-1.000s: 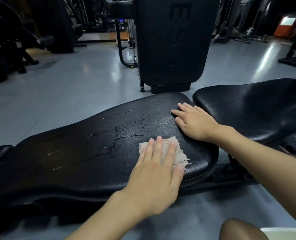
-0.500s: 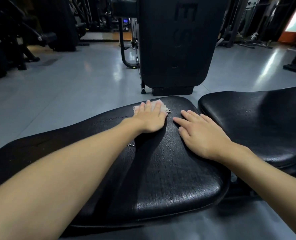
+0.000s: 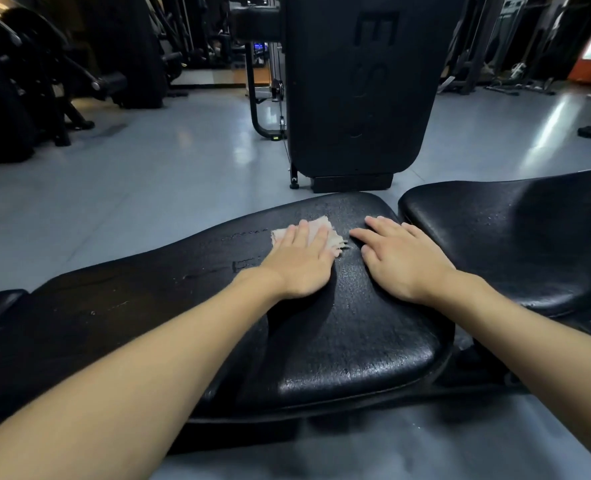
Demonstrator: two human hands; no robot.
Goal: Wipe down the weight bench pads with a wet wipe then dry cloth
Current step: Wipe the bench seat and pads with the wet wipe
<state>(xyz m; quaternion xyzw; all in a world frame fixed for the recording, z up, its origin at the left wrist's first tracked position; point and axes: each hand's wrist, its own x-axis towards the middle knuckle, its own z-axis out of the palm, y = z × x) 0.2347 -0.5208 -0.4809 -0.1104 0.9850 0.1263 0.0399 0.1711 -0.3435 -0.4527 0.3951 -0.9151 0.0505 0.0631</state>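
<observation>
A long black bench pad (image 3: 339, 341) stretches across the view, its surface glistening with wet streaks. My left hand (image 3: 299, 263) lies flat with straight fingers, pressing a small beige cloth (image 3: 325, 226) onto the far part of the pad. Only the cloth's far and right edges show past the fingers. Just to its right, my right hand (image 3: 403, 258) rests flat and open on the same pad, holding nothing. A second black pad (image 3: 529, 237), the seat, sits to the right across a narrow gap.
A tall black upright machine panel (image 3: 359, 91) stands right behind the bench. Grey glossy floor (image 3: 131, 188) spreads to the left and far right. Dark gym machines (image 3: 27, 81) line the back left, more equipment fills the back right.
My left hand slid the cloth from the near edge of the pad to its far part, then came slightly back and left. My right hand stayed planted on the pad.
</observation>
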